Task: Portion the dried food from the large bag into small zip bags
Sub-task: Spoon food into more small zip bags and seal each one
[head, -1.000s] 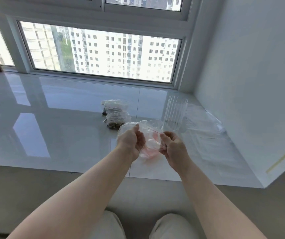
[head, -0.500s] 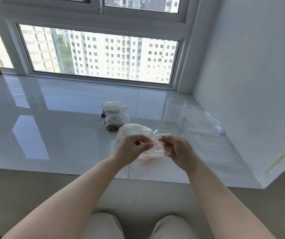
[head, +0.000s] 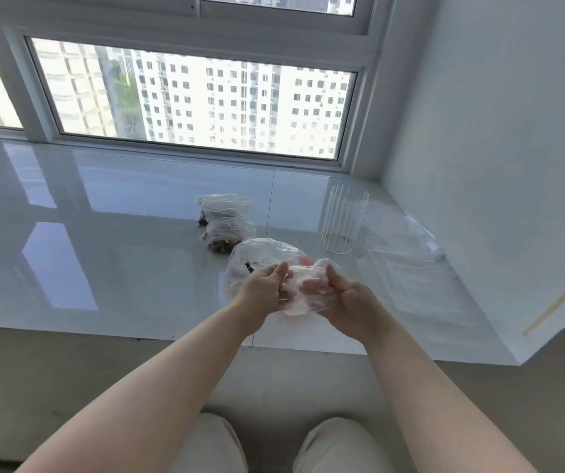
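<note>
Both my hands hold a small clear zip bag (head: 303, 295) above the front of the white sill. My left hand (head: 263, 285) pinches its left edge and my right hand (head: 346, 298) cups and grips its right side. Behind my left hand lies a larger crumpled clear bag (head: 260, 254) with a few dark bits inside. Two small filled zip bags (head: 228, 220) of dark dried food lie further back on the sill.
A clear ribbed glass (head: 342, 221) stands upright at the right. Flat clear plastic bags (head: 407, 244) lie beside it, against the white wall. The glossy sill (head: 103, 233) runs under the window; its front edge is near my forearms.
My hands have come closer together on the small bag and gathered it up; my right hand now cups it from below. The view has tilted slightly.
</note>
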